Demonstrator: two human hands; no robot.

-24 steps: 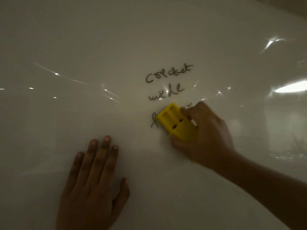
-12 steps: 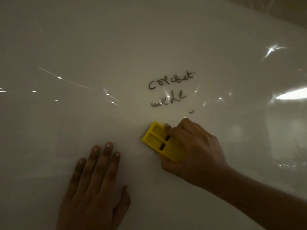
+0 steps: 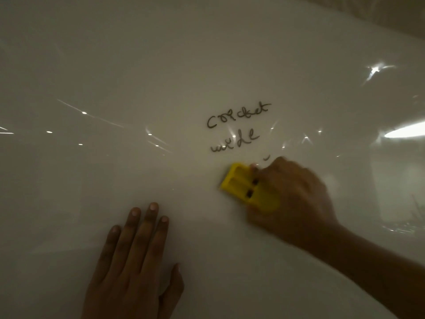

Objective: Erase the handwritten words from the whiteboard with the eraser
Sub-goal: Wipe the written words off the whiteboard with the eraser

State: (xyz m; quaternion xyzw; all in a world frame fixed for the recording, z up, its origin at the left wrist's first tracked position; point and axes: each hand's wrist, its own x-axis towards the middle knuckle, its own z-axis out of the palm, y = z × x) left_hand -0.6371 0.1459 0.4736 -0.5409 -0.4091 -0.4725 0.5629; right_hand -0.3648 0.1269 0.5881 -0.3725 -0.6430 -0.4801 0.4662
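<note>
Board: a glossy whiteboard (image 3: pixel 115 65) fills nearly the whole view in dim light; streaks and dots of reflected light cross it, with a bright bar of glare at 3 o'clock; a strip of darker wall shows in the corner at 1 o'clock

Writing: two handwritten words sit just right of centre; the upper word (image 3: pixel 238 115) reads roughly "cricket"; the lower word (image 3: pixel 234 142) reads roughly "wide" and lies just beneath it; a small leftover stroke (image 3: pixel 266 158) lies at 4 o'clock from the lower word, just above the right hand's knuckles

Eraser: yellow eraser (image 3: pixel 247 188) lying flat against the board, at 6 o'clock from the lower word and apart from it; its long axis runs from 10 to 4 o'clock; two small dark slots show on its back

Right hand (image 3: pixel 296 199): closed around the eraser's 4 o'clock end, fingertips on its top edge; blurred; forearm runs off toward 4 o'clock

Left hand (image 3: pixel 135 261): spread wide and pressed flat on the board at 7 o'clock from the eraser, well apart from it; fingers point to 12 o'clock; holding nothing
</note>
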